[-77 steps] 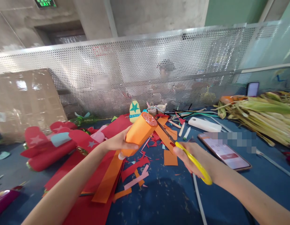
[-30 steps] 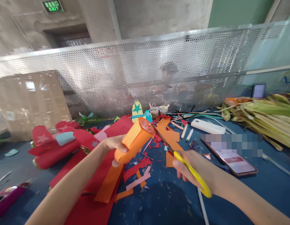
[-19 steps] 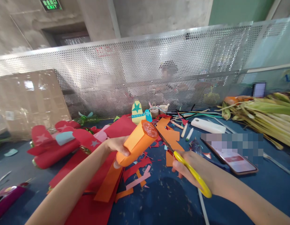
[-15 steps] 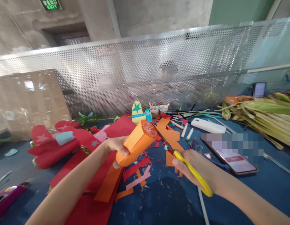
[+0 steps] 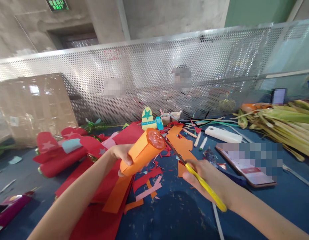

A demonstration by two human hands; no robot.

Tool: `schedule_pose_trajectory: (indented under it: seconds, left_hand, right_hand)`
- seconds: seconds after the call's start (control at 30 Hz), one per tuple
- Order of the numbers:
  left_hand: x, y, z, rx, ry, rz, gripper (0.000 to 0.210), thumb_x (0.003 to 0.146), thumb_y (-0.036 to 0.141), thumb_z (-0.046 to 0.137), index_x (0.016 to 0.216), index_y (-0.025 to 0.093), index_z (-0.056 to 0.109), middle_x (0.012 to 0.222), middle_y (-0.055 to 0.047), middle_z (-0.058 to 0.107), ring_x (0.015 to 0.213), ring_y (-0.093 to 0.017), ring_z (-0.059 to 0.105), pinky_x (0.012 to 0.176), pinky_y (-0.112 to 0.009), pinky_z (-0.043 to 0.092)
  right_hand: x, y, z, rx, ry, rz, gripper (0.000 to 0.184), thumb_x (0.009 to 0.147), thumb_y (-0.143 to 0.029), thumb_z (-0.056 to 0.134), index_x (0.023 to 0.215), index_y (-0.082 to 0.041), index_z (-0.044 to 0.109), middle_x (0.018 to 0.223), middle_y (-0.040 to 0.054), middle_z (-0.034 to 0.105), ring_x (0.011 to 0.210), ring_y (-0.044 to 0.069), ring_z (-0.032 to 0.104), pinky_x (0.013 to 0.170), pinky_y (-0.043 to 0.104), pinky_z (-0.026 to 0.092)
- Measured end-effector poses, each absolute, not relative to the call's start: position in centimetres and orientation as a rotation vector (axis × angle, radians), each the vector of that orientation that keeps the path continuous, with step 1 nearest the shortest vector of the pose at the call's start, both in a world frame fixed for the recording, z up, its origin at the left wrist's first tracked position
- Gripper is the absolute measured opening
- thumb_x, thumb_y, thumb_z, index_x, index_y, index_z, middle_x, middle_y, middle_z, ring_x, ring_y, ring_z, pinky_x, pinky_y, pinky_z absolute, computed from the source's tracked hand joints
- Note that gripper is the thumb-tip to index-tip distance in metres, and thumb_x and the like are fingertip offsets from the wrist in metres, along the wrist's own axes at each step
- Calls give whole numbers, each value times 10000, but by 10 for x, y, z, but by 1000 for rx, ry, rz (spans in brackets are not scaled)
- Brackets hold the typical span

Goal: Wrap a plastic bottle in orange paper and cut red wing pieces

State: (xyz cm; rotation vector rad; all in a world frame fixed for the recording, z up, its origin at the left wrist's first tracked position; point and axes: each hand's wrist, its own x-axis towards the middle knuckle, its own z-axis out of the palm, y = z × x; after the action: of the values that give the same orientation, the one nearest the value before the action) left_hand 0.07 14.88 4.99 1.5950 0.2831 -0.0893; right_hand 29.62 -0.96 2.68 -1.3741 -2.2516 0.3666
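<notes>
My left hand (image 5: pixel 123 156) is wrapped round a bottle covered in orange paper (image 5: pixel 140 155), tilted with its round, shiny end up and to the right. In my right hand (image 5: pixel 204 178) is a pair of scissors (image 5: pixel 203 183) with yellow handles. Their dark blades point up and left, with the tips at or very near the rim of that end; whether they touch it I cannot tell. Orange paper pieces (image 5: pixel 183 145) lie behind the blades. Below the bottle are pink strips (image 5: pixel 149 191) and red scraps (image 5: pixel 146 178).
A red paper plane (image 5: pixel 59 155) and red sheets (image 5: pixel 99 220) lie to the left, near a purple tool (image 5: pixel 13 210). On the right are a phone (image 5: pixel 254 173), a white holder (image 5: pixel 223 134) and corn husks (image 5: pixel 289 120). A perforated metal screen (image 5: pixel 144 63) stands behind, a cardboard box (image 5: pixel 34 110) against it.
The orange-wrapped bottle has shifted slightly left and turned a little in my left hand. The scissors keep nearly the same place beside its end. The whole view has moved slightly.
</notes>
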Motion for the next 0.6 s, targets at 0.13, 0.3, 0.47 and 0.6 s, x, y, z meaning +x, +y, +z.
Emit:
schedule_pose_trajectory:
  seconds: [0.13, 0.3, 0.47, 0.6]
  left_hand:
    - [-1, 155, 47, 1579, 243, -126, 597, 564, 375, 816, 1079, 125, 647, 871, -89, 689, 736, -230, 672, 660, -308, 559]
    - [-5, 159, 42, 1551, 222, -161, 636, 550, 420, 816, 1091, 134, 644, 893, -101, 696, 726, -225, 674, 650, -296, 565]
    - [-2, 156, 42, 1518, 196, -265, 634, 511, 366, 829, 1069, 122, 653, 858, -98, 692, 706, -242, 677, 630, -318, 569]
    - [4, 155, 44, 1495, 165, -330, 600, 517, 327, 815, 1060, 124, 661, 873, -109, 690, 714, -254, 683, 625, -327, 572]
  right_hand:
    - [296, -9, 26, -1392, -2244, 433, 444, 968, -548, 313, 793, -208, 538, 537, -40, 409, 462, 123, 470, 462, 254, 328]
    - [294, -12, 30, -1359, -2279, 480, 427, 956, -561, 339, 792, -209, 517, 561, -32, 457, 477, 122, 468, 464, 253, 321]
    - [290, -19, 33, -1362, -2296, 529, 265, 934, -440, 444, 877, -197, 532, 635, 0, 573, 499, 134, 523, 468, 256, 334]
    - [291, -22, 33, -1377, -2292, 538, 230, 902, -420, 495, 903, -193, 531, 695, 27, 620, 529, 150, 562, 482, 257, 356]
